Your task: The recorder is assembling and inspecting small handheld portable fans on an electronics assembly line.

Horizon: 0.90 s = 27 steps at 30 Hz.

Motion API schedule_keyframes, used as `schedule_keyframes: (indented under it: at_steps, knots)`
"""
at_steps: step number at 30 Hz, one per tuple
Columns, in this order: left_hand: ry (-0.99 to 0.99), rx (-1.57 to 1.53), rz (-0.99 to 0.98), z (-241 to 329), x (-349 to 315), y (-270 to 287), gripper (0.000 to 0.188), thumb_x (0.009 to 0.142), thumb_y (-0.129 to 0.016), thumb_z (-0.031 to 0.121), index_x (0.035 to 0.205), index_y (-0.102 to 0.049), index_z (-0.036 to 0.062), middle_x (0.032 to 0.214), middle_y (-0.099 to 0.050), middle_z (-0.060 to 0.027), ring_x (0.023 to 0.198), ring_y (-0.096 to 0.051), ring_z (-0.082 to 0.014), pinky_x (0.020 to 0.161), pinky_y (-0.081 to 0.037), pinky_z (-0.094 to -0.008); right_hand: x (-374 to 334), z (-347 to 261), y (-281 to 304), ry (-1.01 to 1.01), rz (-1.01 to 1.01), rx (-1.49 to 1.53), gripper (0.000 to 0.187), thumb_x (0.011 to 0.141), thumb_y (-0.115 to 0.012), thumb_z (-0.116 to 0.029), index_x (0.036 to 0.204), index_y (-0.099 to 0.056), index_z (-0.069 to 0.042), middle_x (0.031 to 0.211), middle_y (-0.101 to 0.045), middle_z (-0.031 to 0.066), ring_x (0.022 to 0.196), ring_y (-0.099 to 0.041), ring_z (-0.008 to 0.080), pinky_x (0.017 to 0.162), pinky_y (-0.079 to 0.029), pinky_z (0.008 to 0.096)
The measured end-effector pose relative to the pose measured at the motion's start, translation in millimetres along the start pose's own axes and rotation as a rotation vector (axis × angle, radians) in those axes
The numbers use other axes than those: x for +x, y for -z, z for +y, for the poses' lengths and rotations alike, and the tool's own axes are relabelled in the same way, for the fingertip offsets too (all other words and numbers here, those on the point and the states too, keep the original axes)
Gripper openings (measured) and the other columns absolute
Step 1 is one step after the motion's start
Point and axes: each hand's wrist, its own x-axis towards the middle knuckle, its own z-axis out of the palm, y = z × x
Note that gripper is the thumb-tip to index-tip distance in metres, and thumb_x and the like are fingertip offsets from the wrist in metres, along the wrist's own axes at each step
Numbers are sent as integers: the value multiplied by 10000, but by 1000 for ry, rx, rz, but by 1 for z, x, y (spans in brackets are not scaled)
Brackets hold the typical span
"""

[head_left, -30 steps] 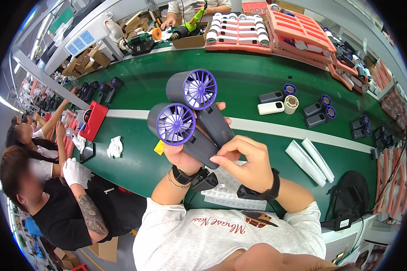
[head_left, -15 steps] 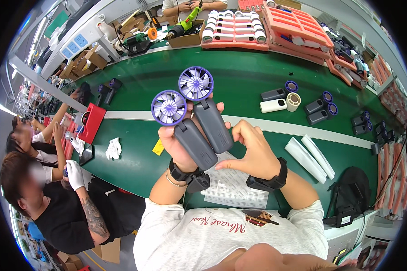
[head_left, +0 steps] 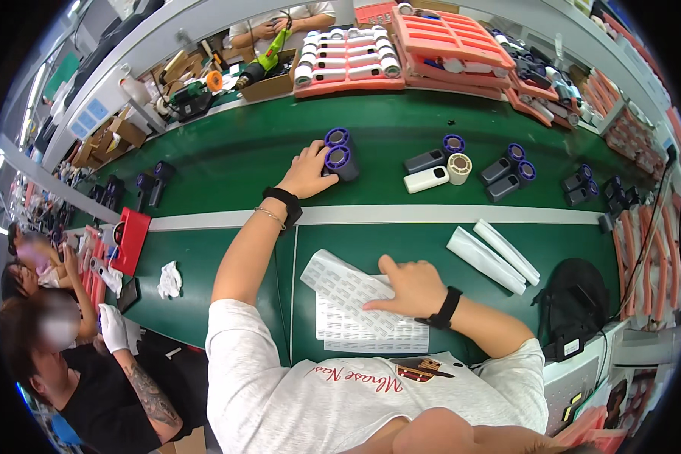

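Observation:
Two dark grey handheld fans with purple rims (head_left: 341, 160) sit close together on the green belt beyond the pale strip. My left hand (head_left: 306, 172) reaches forward to them, thumb on the near side and fingers on the far side, closed against their left flank. Over the white label sheets (head_left: 348, 291) on the near worktop is my right hand (head_left: 415, 289). Its thumb and forefinger are spread apart with nothing between them; the other fingers are partly hidden. The upper label sheet lies askew on the lower one, its far left corner lifted.
More fans lie to the right, including a cream one (head_left: 427, 179) and a grey pair (head_left: 511, 174). Rolled white sheets (head_left: 486, 261) and a black bag (head_left: 575, 306) are at right. A red holder (head_left: 132, 240) and crumpled white cloth (head_left: 169, 279) are left, near a co-worker's gloved hand (head_left: 113, 329).
My left hand has carried the two fans from in front of my chest forward onto the belt. My right hand has come down over the label sheets, and the head view has shifted.

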Motion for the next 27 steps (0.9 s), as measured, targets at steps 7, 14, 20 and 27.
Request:
schedule_keyframes:
  at_steps: [7,14,20,27]
  knots:
    - [-35,17,98,1,-7,-7,586,743,-693,285,1225,-464,42,1290,-414,-159,1157,-448,-352,970,-366,-413,-14,5,-33,95,158,58,388,739,-729,-307,965,-486,-107,686,-617,99,647,-613,318,605,-459,414]
    - [-181,-342,40,91,-94,44,469,748,-715,275,1129,-538,68,1116,-552,-133,1095,-502,-313,921,-382,-373,8,39,6,58,179,303,171,798,-661,-151,917,-597,-46,800,-667,99,714,-644,294,619,-496,326]
    - [23,-441,-185,89,-156,30,292,727,-737,269,911,-600,88,904,-624,-28,867,-586,-203,784,-394,-337,37,34,0,116,61,515,172,827,-639,-221,885,-618,-61,793,-669,120,708,-641,292,627,-489,353]
    - [120,-419,-26,76,-166,6,195,768,-698,232,801,-615,59,747,-624,-68,709,-598,-227,678,-425,-340,56,33,-9,26,-30,712,185,840,-647,-219,829,-628,-35,730,-659,117,666,-645,206,615,-481,309]
